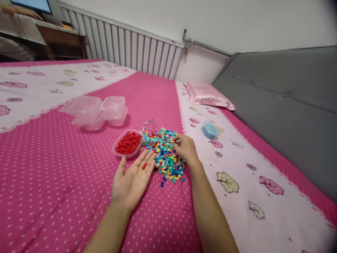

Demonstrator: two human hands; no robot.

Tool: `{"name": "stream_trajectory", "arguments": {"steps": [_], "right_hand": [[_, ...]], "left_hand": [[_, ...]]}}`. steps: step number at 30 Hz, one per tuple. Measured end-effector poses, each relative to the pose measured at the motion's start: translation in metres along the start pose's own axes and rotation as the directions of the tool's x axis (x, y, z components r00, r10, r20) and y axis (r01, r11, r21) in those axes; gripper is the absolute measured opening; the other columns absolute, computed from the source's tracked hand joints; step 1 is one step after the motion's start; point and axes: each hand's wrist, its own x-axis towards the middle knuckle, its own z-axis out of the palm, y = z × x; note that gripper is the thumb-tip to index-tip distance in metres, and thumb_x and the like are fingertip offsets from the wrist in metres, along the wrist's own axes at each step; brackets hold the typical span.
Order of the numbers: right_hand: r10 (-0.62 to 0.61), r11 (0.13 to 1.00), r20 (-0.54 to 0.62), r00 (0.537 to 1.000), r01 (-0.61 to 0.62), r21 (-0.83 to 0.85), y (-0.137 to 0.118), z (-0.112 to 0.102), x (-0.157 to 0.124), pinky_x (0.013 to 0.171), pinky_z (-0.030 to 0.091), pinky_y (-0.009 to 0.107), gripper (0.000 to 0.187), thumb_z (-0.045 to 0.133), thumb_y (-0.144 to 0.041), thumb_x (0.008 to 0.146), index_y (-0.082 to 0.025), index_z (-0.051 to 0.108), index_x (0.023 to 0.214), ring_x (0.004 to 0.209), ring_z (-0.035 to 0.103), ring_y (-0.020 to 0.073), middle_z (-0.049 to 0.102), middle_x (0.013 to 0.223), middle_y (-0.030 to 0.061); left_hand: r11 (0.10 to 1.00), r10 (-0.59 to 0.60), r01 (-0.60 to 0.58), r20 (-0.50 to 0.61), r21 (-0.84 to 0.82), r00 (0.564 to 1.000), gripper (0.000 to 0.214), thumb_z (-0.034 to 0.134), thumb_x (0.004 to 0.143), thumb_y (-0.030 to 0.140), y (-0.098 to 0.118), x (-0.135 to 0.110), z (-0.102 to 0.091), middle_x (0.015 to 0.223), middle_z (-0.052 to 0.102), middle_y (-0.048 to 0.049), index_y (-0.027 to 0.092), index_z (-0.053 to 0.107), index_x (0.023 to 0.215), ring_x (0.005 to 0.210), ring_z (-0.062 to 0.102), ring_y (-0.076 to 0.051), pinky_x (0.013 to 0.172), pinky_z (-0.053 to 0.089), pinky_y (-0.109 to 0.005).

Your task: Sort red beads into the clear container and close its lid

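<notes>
Left forearm (112,225): bare, slanting up and rightward from the lower edge. Left hand (131,181): palm upward, fingers (140,159) extended forward, thumb (121,169) spread to the left. Right forearm (210,211): bare, slanting up and leftward. Right hand (187,149): back toward the viewer, fingers bent inward (tips too small to read clearly).

No legible text, labels, numbers or signs anywhere.

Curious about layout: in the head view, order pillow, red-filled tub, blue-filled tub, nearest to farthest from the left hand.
1. Red-filled tub, beyond the left hand.
2. Blue-filled tub, to the right.
3. Pillow, right, farther back.
</notes>
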Motion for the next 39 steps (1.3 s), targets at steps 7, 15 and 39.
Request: {"name": "stream_trajectory", "arguments": {"steps": [7, 15, 39], "right_hand": [[-0.071, 0.965, -0.009, 0.997, 0.071, 0.251, -0.016, -0.011, -0.003, 0.067, 0.048, 0.023, 0.021, 0.056, -0.014, 0.069, -0.016, 0.068, 0.086, 0.064, 0.059, 0.0122, 0.067, 0.075, 0.0018], [-0.414, 0.834, 0.210, 0.886, 0.277, 0.476, -0.066, -0.021, -0.032, 0.066, 0.049, 0.022, 0.023, 0.061, -0.013, 0.070, -0.017, 0.068, 0.093, 0.068, 0.061, 0.0099, 0.069, 0.085, 0.0015], [0.228, 0.954, 0.185, 0.956, -0.181, -0.240, -0.009, -0.024, -0.009, 0.072, 0.047, 0.033, 0.018, 0.063, -0.021, 0.072, -0.026, 0.071, 0.087, 0.085, 0.063, 0.0239, 0.068, 0.090, 0.0067]], "left_hand": [[1.000, 0.005, -0.005, -0.041, -0.001, 0.999, 0.074, 0.044, 0.085, 0.043, 0.000, -0.001, 0.002, 0.139, 0.039, -0.0237, 0.005, 0.019, 0.143, 0.128, 0.038, -0.028, 0.105, 0.037, -0.037], [1.000, 0.015, -0.016, -0.049, -0.008, 0.999, 0.068, 0.043, 0.086, 0.041, -0.001, -0.001, 0.004, 0.139, 0.039, -0.0222, 0.007, 0.023, 0.142, 0.127, 0.039, -0.027, 0.101, 0.042, -0.036], [0.994, 0.036, -0.046, -0.103, -0.098, 0.994, 0.073, 0.046, 0.084, 0.039, 0.001, -0.001, 0.002, 0.138, 0.039, -0.0258, 0.006, 0.019, 0.143, 0.125, 0.040, -0.031, 0.098, 0.044, -0.039]]}}
